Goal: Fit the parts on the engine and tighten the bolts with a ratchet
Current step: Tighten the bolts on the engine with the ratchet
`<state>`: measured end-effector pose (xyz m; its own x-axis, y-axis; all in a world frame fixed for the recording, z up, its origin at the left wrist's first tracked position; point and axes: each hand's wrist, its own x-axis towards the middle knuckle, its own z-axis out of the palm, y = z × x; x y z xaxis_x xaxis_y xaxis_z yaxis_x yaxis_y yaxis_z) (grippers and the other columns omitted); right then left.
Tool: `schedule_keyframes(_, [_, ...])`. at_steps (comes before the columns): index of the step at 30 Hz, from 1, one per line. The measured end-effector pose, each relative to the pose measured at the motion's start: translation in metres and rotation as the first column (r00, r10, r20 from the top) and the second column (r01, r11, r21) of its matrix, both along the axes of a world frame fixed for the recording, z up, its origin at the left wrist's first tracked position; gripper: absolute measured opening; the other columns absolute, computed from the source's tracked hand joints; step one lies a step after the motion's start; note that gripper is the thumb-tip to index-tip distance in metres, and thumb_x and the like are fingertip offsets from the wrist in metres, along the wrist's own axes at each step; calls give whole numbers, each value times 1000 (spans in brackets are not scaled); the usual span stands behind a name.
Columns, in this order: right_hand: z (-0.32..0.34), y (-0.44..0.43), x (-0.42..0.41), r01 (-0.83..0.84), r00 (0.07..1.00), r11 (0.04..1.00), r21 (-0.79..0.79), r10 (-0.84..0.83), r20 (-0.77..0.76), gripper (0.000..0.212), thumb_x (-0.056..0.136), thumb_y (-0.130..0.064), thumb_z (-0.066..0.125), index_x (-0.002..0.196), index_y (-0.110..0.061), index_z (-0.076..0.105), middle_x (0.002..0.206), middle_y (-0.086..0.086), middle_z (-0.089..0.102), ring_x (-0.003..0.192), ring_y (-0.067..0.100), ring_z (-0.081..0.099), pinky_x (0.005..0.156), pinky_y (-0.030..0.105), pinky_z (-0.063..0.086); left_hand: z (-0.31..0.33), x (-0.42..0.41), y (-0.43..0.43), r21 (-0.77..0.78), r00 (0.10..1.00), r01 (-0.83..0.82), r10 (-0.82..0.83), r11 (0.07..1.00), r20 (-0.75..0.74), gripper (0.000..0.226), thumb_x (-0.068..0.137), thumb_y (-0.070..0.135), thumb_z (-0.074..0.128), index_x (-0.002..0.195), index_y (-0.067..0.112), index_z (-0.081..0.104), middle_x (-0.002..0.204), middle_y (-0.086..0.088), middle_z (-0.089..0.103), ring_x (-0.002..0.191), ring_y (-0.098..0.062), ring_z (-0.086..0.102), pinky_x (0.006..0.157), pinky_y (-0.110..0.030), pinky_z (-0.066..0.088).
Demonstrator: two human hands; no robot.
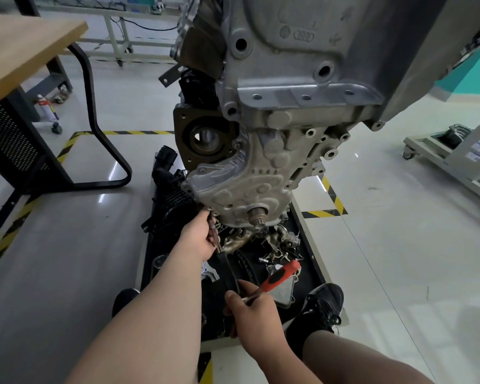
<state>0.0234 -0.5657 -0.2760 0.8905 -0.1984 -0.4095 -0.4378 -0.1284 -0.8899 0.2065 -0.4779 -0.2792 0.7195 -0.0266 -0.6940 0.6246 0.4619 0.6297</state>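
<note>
From my screen I see a pale, glossy workshop floor marked with yellow-and-black tape. The engine hangs right in front, over a black tray of loose parts. The left hand reaches to the lower left corner of the engine's cover, fingers curled round a slim metal rod; I cannot tell what it is. The right hand, lower and nearer, grips a ratchet with a red-and-black handle above the tray. A wooden desk stands off to the left.
</note>
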Motion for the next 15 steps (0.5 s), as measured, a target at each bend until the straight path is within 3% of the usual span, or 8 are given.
schedule_keyframes(4, [3, -2, 1, -10, 1000, 1000, 11, 10, 26, 11, 92, -25, 58, 100, -32, 62, 62, 1, 63, 49, 10, 55, 52, 25, 46, 0, 5, -1, 79, 999, -48, 48, 996, 3, 29, 92, 29, 61, 67, 15, 53, 58, 5, 48, 34, -5, 31, 33, -15, 22])
schedule_keyframes(11, [5, 10, 4, 23, 999, 996, 85, -26, 39, 13, 91, -24, 57, 97, -30, 67, 60, 1, 59, 46, 16, 50, 47, 23, 42, 8, 4, -6, -32, 998, -61, 60, 998, -25, 35, 96, 27, 54, 64, 15, 46, 54, 5, 36, 27, -6, 24, 33, -12, 20])
schedule_keyframes(15, [4, 16, 3, 26, 998, 994, 103, -31, 49, 13, 91, -28, 56, 95, -31, 68, 59, 3, 58, 49, 17, 51, 53, 29, 44, 10, 6, -6, -61, 998, -30, 26, 998, -52, 38, 97, 30, 52, 62, 16, 42, 52, 5, 33, 27, -7, 22, 32, -13, 16])
